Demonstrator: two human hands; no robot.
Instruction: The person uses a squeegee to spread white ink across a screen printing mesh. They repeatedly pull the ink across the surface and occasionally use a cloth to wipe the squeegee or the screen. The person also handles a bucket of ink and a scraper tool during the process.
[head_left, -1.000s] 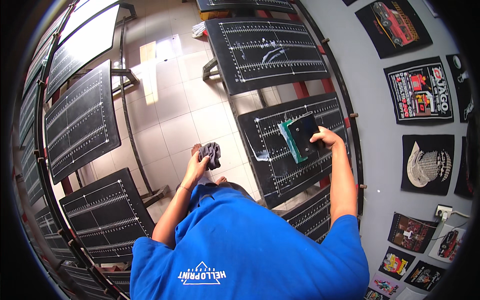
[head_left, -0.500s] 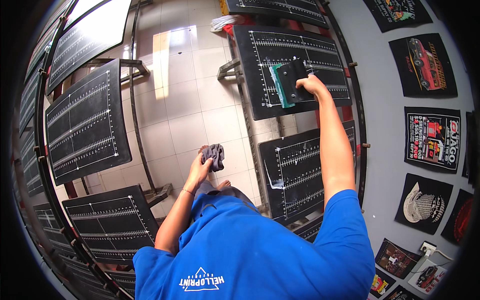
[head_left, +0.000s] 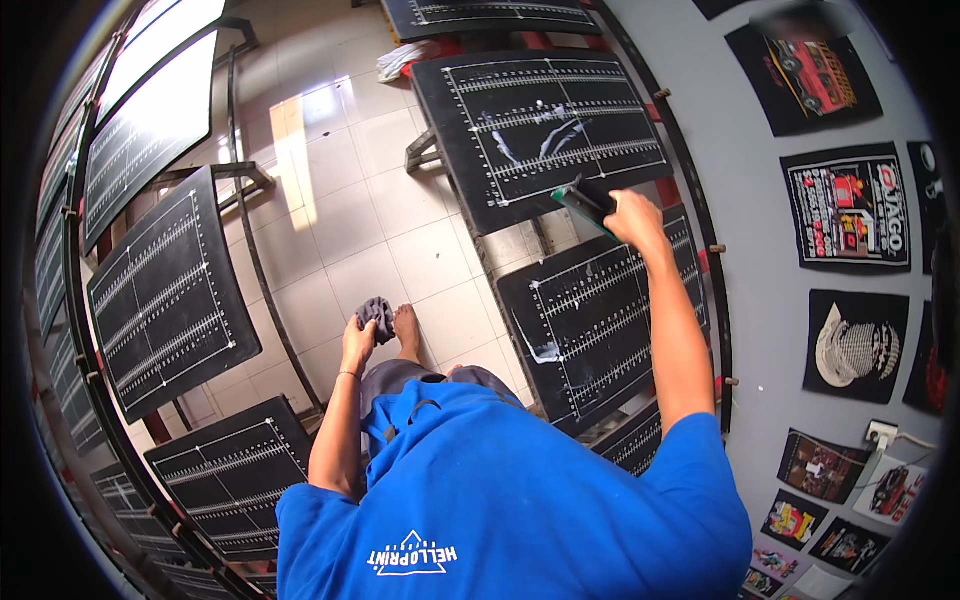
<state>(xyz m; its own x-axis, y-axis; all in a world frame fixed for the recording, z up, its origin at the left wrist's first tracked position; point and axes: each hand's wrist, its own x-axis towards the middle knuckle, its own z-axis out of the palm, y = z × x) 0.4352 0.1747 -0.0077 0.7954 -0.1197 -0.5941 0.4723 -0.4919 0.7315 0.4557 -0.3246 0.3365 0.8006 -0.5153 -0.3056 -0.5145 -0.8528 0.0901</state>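
Observation:
My right hand [head_left: 634, 214] reaches forward and grips a flat black scraper with a green edge [head_left: 585, 204], held at the near edge of a black printing board marked with white grid lines [head_left: 530, 120]. White smears streak that board's middle. A second black board [head_left: 590, 320] lies below my right forearm, with a white smear near its left edge. My left hand [head_left: 357, 340] hangs low by my side and is closed on a crumpled grey rag [head_left: 378, 314], above the tiled floor and close to my bare foot [head_left: 406, 330].
More black gridded boards ring me on metal arms: two at left [head_left: 165, 290] [head_left: 235, 475], others along the far left rim and one at top. A grey wall [head_left: 760, 330] at right carries several dark printed shirts and pictures. Pale floor tiles [head_left: 340, 200] lie between.
My right hand drew the scraper back from the upper board's middle to its near edge, leaving white streaks. The view shifted, and the left hand with the rag stayed low.

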